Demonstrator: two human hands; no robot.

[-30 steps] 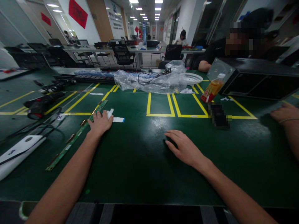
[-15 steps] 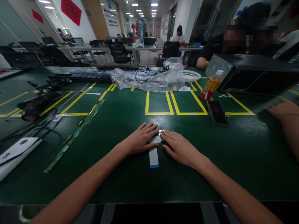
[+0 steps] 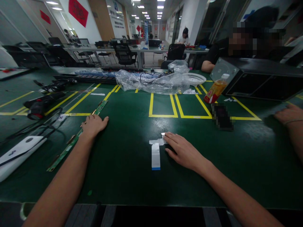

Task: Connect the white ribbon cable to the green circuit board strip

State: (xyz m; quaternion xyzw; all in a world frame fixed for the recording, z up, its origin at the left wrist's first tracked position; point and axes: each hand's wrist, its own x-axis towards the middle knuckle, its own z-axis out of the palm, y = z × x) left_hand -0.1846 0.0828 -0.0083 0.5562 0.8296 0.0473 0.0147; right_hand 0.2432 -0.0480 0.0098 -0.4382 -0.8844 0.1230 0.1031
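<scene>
right grip touches flat cable; bottle holds orange drink.

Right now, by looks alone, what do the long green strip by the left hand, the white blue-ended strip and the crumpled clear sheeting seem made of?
Green strip: probably circuit board, smooth-looking, with coppery patches along one edge.
White strip: likely thin, smooth plastic, lying flat, though paper is possible.
Clear sheeting: apparently plastic film, glossy, see-through and wrinkled.
</scene>
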